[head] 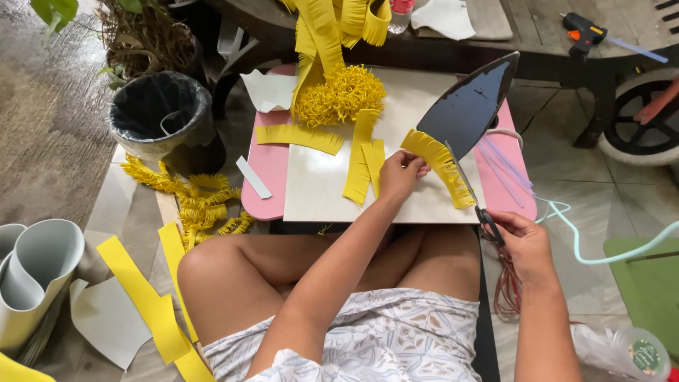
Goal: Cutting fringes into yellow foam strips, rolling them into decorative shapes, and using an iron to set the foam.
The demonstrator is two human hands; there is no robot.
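My left hand [400,173] pinches one end of a yellow fringed foam strip [438,164] above a white board [318,185]. In my right hand [520,240] is a pair of black-handled scissors [472,197], whose blades point up toward the strip. More fringed yellow strips [362,164] lie on the board, and a curled yellow fringe bundle [339,95] sits at its far edge. An upturned clothes iron [467,105] stands on the board's right side, its dark soleplate facing me.
The board rests on a pink table [265,166] over my crossed legs. A black-lined bin [161,113] and potted plant stand at left. Yellow scraps [191,201] and plain yellow strips [141,293] lie on the floor. A glue gun [581,30] lies on a dark bench.
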